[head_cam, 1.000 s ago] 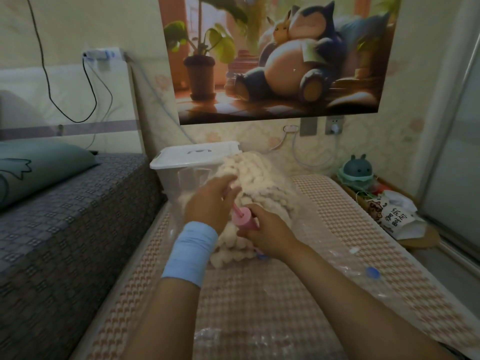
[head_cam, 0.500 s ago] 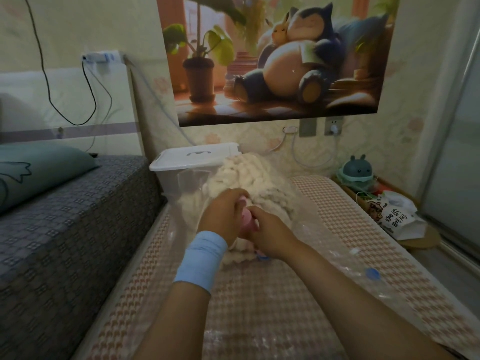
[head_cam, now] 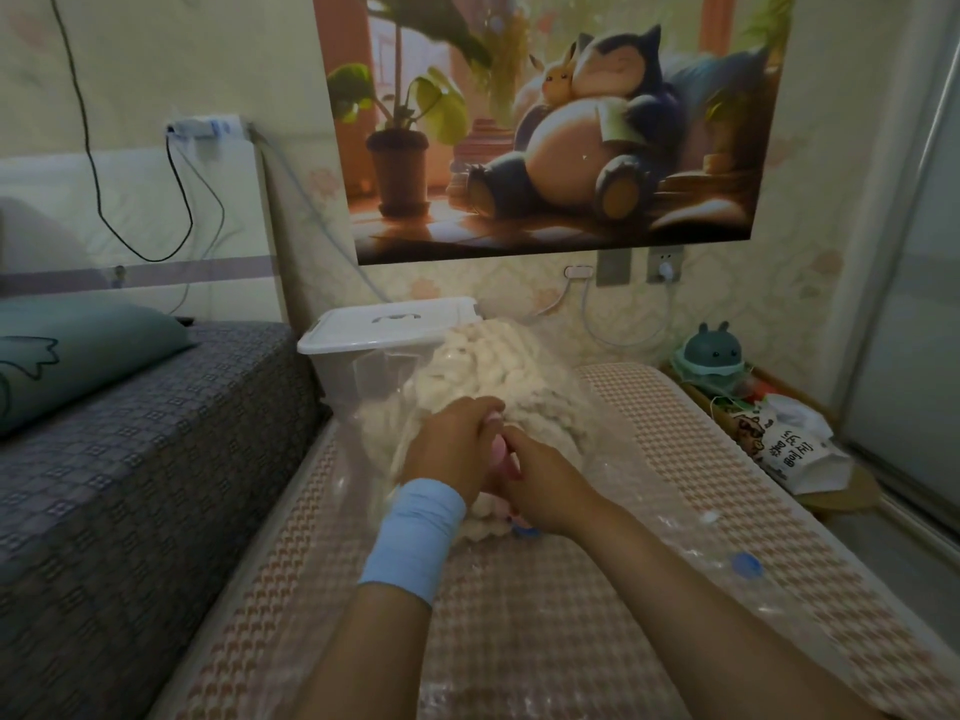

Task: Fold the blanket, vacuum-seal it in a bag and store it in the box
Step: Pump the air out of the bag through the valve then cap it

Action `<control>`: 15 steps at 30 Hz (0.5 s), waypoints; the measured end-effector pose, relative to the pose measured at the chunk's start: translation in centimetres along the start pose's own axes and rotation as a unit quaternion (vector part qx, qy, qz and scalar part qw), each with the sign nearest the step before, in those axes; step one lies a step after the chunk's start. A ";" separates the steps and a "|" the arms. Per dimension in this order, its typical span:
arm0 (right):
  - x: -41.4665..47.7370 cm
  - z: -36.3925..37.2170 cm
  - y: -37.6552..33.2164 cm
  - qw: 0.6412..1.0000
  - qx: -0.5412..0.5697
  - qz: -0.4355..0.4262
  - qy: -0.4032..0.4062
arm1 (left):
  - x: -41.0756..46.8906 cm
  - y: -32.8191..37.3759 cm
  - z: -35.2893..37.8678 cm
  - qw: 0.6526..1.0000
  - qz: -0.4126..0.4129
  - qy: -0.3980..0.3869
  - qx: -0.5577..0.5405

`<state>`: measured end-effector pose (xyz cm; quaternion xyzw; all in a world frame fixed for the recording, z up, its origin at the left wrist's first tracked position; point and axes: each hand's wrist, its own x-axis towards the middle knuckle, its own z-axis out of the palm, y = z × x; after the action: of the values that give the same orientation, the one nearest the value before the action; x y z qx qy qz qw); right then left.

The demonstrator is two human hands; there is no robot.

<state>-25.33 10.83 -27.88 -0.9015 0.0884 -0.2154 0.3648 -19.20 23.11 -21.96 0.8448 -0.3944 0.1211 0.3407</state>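
Note:
A chunky cream knitted blanket (head_cam: 498,376) sits bundled inside a clear plastic vacuum bag (head_cam: 670,517) on a checked mat. A small pink hand pump (head_cam: 500,452) stands against the bag's front, mostly hidden by my hands. My left hand (head_cam: 452,449), with a light blue wristband, is closed over the pump's top. My right hand (head_cam: 545,485) grips the pump lower down, close to the bag's valve. Behind the blanket stands a clear storage box with a white lid (head_cam: 389,324), shut.
A grey-patterned bed (head_cam: 130,459) with a teal pillow (head_cam: 67,350) runs along the left. A snack bag (head_cam: 789,449) and a teal toy (head_cam: 711,350) sit on a low shelf at the right. A blue cap (head_cam: 746,565) lies on the bag's flat part.
My left hand has come down from the blanket's top onto the pink pump, covering it. The pump rod that stuck out a second ago is now pushed in and hidden.

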 end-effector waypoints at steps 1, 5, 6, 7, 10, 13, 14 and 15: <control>0.0 0.0 0.0 1.000 0.004 -0.001 0.002 | 0.1 0.3 -0.5 1.000 0.000 0.018 0.003; 0.1 -0.3 0.5 0.999 0.034 0.011 0.000 | 0.6 2.3 -5.9 0.958 0.095 0.271 0.011; 0.1 -0.3 0.5 0.999 0.037 0.010 -0.001 | 0.6 2.6 -7.1 0.943 0.115 0.313 0.010; 0.1 -0.3 0.5 0.999 0.037 0.008 -0.001 | 0.6 2.9 -7.7 0.933 0.132 0.336 0.007; 0.2 0.0 0.4 1.000 0.028 0.007 -0.002 | 0.7 1.9 -5.8 0.941 0.141 0.308 -0.007; 0.2 0.2 0.2 1.000 0.012 0.008 0.006 | 0.2 -0.3 -0.9 0.990 0.049 0.131 -0.019; 0.1 0.2 0.1 1.000 0.005 0.010 0.007 | 0.1 -0.7 0.3 0.998 0.012 0.056 -0.013; 0.0 0.3 0.1 1.000 0.001 0.011 0.006 | -0.1 -0.8 0.9 1.000 -0.014 -0.004 0.014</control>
<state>-25.16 10.90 -28.13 -0.8989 0.1006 -0.2164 0.3675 -18.72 22.88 -23.01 0.8554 -0.3820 0.1188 0.3291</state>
